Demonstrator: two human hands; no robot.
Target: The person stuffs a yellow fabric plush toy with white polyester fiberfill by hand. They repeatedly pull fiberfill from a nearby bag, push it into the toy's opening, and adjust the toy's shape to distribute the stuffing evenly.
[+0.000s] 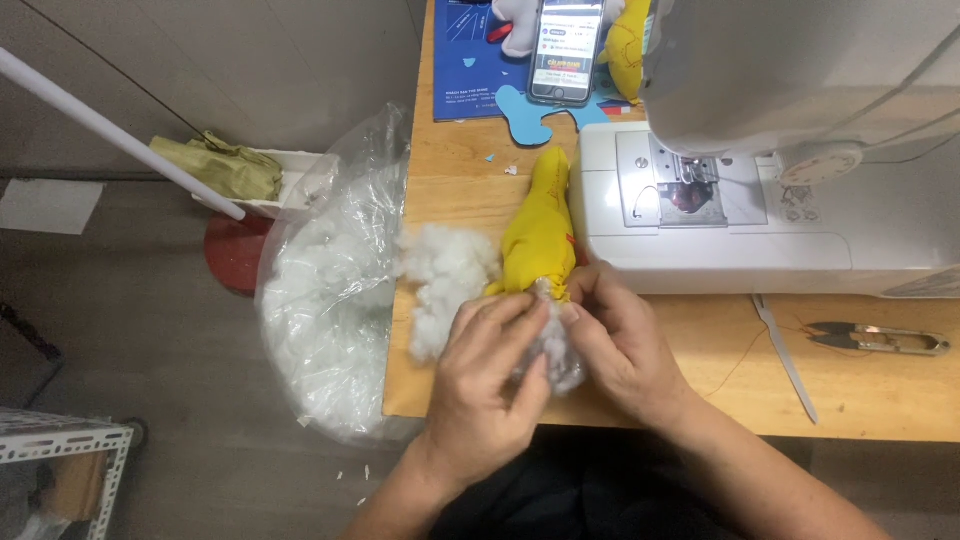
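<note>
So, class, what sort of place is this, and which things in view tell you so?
Probably a small home sewing or toy-making workspace. A white sewing machine stands on the wooden table, both hands work stuffing into a yellow fabric toy, and a clear bag of white fibrefill hangs beside the table edge.

Yellow fabric toy (pixel 540 235) lengthwise on the wooden table, white stuffing (pixel 556 350) at its open end.

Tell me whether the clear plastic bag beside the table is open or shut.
Open: the plastic bag gapes at the top, white stuffing showing inside.
</note>
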